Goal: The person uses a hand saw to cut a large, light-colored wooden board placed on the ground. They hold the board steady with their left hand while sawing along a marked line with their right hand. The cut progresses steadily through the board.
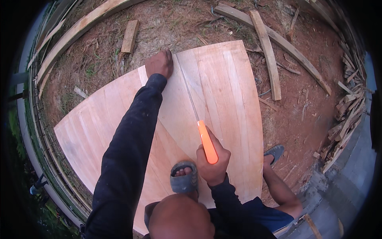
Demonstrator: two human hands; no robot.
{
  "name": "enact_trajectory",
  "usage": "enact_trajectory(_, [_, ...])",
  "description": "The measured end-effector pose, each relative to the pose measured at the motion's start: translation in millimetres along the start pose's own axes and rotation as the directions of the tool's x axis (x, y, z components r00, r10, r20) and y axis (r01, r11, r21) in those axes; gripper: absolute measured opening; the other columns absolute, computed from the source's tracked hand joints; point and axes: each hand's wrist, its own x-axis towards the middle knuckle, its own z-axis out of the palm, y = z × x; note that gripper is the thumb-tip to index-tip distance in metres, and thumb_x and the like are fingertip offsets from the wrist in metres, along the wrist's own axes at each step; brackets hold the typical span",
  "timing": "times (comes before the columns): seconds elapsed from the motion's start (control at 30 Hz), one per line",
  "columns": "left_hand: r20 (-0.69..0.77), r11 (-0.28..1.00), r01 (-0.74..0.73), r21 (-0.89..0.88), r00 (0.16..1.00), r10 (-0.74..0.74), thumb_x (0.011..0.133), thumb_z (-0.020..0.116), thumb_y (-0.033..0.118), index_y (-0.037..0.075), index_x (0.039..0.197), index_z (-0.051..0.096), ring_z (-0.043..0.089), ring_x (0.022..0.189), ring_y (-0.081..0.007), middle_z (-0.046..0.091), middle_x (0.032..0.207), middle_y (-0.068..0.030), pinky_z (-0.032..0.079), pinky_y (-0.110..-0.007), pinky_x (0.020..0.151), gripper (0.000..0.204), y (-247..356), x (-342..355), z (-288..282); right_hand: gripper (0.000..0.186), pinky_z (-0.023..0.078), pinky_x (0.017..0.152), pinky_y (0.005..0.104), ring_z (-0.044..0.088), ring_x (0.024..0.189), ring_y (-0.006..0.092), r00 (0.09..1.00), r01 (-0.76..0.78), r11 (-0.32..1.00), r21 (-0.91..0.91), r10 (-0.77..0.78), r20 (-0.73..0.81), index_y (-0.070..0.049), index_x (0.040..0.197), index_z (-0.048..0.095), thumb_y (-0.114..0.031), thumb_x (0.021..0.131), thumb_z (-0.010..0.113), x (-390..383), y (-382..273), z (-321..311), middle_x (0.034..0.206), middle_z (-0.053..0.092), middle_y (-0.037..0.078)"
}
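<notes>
My right hand (214, 162) is wrapped round the orange handle of a hand saw (207, 142). Its thin blade, seen nearly edge-on, runs away from me over a pale plywood sheet (234, 107) to the sheet's far edge. Just left of the blade's far end, my left hand (159, 63) grips that same far edge, fingers curled over it and partly hidden. My sandalled foot (184, 177) presses on the sheet, left of my right hand. How deep the blade sits in the wood is hard to make out.
Wooden beams lie on the dirt at far left (75, 34) and far right (294, 47). A short wood block (130, 36) lies beyond the sheet. Scrap wood (346, 115) is heaped at right beside a grey concrete slab (354, 167). My other sandal (274, 153) rests on the ground.
</notes>
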Motion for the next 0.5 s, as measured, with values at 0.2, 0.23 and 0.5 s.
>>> enact_trajectory(0.2, [0.006, 1.0, -0.007, -0.015, 1.0, 0.007, 0.103, 0.039, 0.036, 0.004, 0.083, 0.07, 0.068, 0.079, -0.0417, 0.07, 0.08, -0.0232, 0.049, -0.052, 0.08, 0.049, 6.4, -2.0, 1.8, 0.054, 0.057, 0.073, 0.0297, 0.073, 0.078, 0.021, 0.987, 0.152, 0.988, 0.001, -0.152, -0.044, 0.008, 0.131, 0.058, 0.008, 0.077, 0.056, 3.2, -0.2, -1.8, 0.104, 0.073, 0.021])
enact_trajectory(0.23, [0.016, 1.0, -0.004, 0.005, 1.0, 0.004, 0.103, 0.039, 0.036, 0.004, 0.083, 0.07, 0.068, 0.079, -0.0415, 0.07, 0.08, -0.0231, 0.049, -0.052, 0.08, 0.049, 4.0, -3.1, 2.6, 0.052, 0.056, 0.071, 0.0322, 0.073, 0.076, 0.0239, 0.998, 0.058, 0.997, 0.046, -0.057, -0.03, 0.008, 0.13, 0.058, 0.005, 0.078, 0.057, 29.1, 5.7, 15.3, 0.1, 0.072, 0.023])
enact_trajectory(0.5, [0.023, 1.0, -0.001, -0.018, 1.0, 0.002, 0.103, 0.039, 0.038, 0.004, 0.083, 0.07, 0.069, 0.081, -0.0405, 0.07, 0.081, -0.0242, 0.05, -0.052, 0.078, 0.051, 5.8, 3.1, 7.1, 0.041, 0.051, 0.067, 0.033, 0.066, 0.068, 0.024, 0.993, 0.087, 0.996, -0.017, -0.088, -0.076, 0.005, 0.12, 0.064, 0.002, 0.08, 0.058, 108.9, -1.8, 56.3, 0.081, 0.067, 0.023])
